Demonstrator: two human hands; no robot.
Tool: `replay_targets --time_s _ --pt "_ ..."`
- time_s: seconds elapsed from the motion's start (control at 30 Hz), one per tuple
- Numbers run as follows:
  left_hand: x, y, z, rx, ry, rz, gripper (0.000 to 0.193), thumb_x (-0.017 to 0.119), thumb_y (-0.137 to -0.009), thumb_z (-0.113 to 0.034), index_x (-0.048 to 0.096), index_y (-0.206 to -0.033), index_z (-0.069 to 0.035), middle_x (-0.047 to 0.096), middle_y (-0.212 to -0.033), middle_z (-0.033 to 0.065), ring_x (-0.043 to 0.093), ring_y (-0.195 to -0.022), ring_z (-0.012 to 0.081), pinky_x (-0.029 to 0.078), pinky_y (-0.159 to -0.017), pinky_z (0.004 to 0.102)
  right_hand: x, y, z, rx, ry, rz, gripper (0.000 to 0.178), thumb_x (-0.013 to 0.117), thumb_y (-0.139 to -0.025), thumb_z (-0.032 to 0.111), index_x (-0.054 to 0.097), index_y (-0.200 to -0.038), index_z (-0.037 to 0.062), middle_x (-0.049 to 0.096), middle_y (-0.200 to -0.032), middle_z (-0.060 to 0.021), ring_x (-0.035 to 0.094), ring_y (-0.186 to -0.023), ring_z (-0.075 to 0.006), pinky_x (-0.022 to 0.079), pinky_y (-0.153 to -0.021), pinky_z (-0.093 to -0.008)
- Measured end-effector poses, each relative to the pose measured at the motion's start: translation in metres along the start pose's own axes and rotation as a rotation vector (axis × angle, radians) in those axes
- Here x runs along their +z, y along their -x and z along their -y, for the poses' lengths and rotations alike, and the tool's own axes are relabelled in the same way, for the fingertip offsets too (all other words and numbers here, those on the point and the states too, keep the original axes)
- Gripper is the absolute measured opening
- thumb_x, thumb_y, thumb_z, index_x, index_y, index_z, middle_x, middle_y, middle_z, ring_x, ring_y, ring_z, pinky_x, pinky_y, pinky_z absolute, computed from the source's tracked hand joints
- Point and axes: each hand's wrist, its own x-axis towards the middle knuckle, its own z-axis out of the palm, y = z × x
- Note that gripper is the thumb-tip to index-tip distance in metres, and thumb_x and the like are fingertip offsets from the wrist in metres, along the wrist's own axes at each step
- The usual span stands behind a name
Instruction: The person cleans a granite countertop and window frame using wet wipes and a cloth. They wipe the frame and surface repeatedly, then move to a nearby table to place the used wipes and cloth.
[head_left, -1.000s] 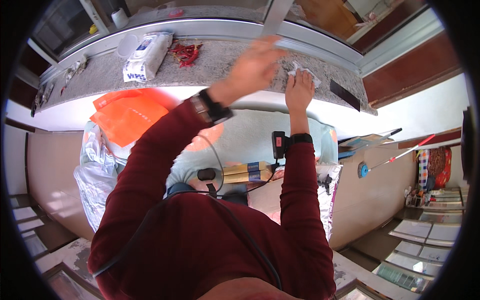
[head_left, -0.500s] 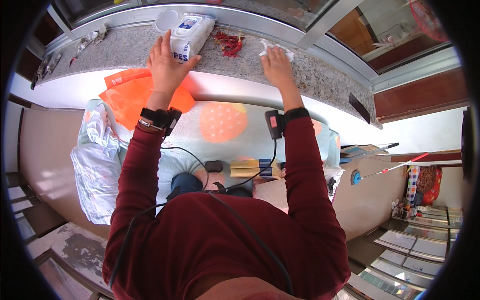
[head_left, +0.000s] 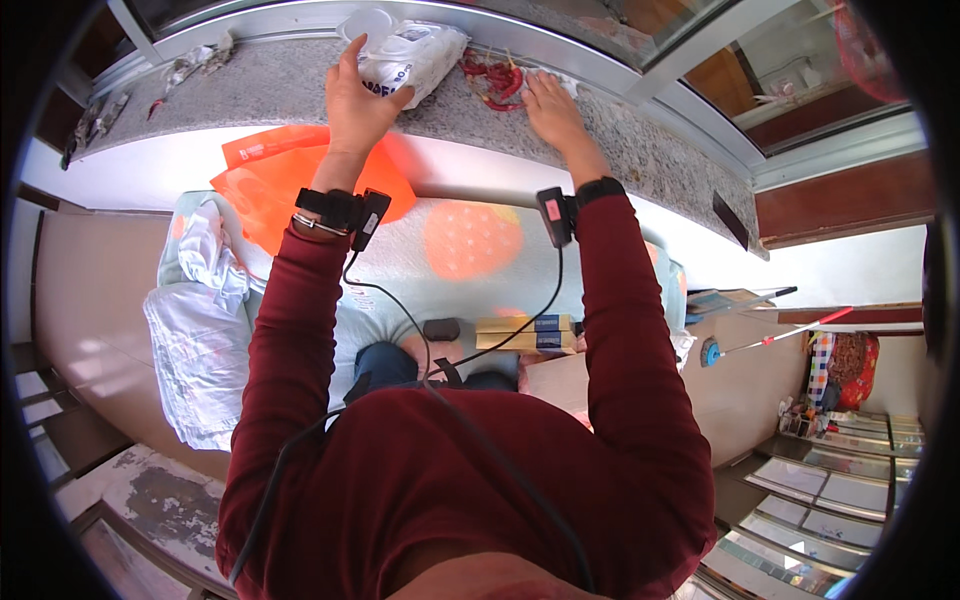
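Observation:
My left hand (head_left: pixel 362 112) is open beside a white pack of wipes (head_left: pixel 428 62), its thumb and fingers spread at the pack's near left side. Whether it touches the pack, I cannot tell. My right hand (head_left: pixel 555 112) lies with its fingers stretched out over a crumpled white wipe (head_left: pixel 569 84), on the speckled stone sill (head_left: pixel 270 88). Much of the wipe is hidden under the fingers. Dried red chillies (head_left: pixel 497 78) lie in a small heap just left of my right fingertips. A round, clear plastic lid or dish (head_left: pixel 367 27) sits behind the pack.
An orange bag (head_left: pixel 270 185) hangs below the sill's front edge. Under it stretches a pale padded seat cover with strawberry prints (head_left: pixel 472 242). Window frames (head_left: pixel 600 75) border the sill's back. At the sill's left end lie crumpled scraps (head_left: pixel 195 62); a dark flat strip (head_left: pixel 730 220) is at the right.
My right hand and the wipe have moved left along the sill, up to the chillies. My left hand stays spread near the pack. The whole view has shifted slightly.

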Motion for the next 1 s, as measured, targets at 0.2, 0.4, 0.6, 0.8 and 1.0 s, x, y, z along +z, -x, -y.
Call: replay_targets --time_s 0.2,0.4,0.6,0.8,1.0 --pt "-0.028 -0.018 0.029 -0.296 0.566 0.0 0.072 0.081 -0.064 -0.013 0.046 -0.126 -0.006 0.057 -0.105 0.0114 0.058 -0.092 0.0215 0.05 -0.08 0.0318 -0.017 0.051 -0.025 0.028 -0.035 -0.067 0.046 0.037 -0.099 0.033 0.05 -0.134 0.0063 0.043 -0.143 -0.0192 0.037 -0.135 -0.0353 0.028 -0.111 -0.044" --pt "-0.092 -0.014 0.068 -0.312 0.838 -0.096 0.057 0.071 -0.074 0.002 0.042 -0.122 0.001 0.057 -0.106 0.0122 0.058 -0.093 0.019 0.049 -0.078 0.0293 -0.039 0.108 0.01 -0.018 -0.039 -0.062 0.043 0.042 -0.098 0.029 0.051 -0.134 0.0062 0.044 -0.142 -0.0194 0.037 -0.134 -0.0352 0.029 -0.11 -0.0466" --pt "-0.13 -0.024 0.105 -0.252 0.768 -0.222 0.052 0.07 -0.076 0.004 0.041 -0.12 0.002 0.056 -0.109 0.0131 0.057 -0.099 0.0198 0.047 -0.086 0.0285 -0.014 0.084 0.065 -0.206 -0.039 -0.091 0.043 0.045 -0.097 0.027 0.048 -0.135 0.0077 0.043 -0.143 -0.0178 0.037 -0.135 -0.0336 0.028 -0.111 -0.0465" --pt "-0.132 -0.031 0.119 -0.184 0.665 -0.237 0.054 0.074 -0.072 0.003 0.043 -0.116 -0.002 0.051 -0.104 0.0068 0.052 -0.091 0.014 0.046 -0.078 0.0251 0.006 0.008 0.067 -0.124 0.02 -0.042 0.045 0.041 -0.098 0.033 0.047 -0.135 0.0082 0.042 -0.144 -0.018 0.036 -0.135 -0.0336 0.028 -0.111 -0.0472" --pt "-0.127 -0.04 0.131 -0.171 0.612 -0.202 0.052 0.076 -0.069 0.001 0.047 -0.111 -0.004 0.046 -0.094 0.0011 0.044 -0.079 0.0096 0.042 -0.07 0.0223 0.02 -0.033 0.102 -0.028 0.031 0.064 0.054 0.035 -0.098 0.039 0.039 -0.142 0.0076 0.039 -0.146 -0.0177 0.034 -0.137 -0.0328 0.024 -0.113 -0.0465"
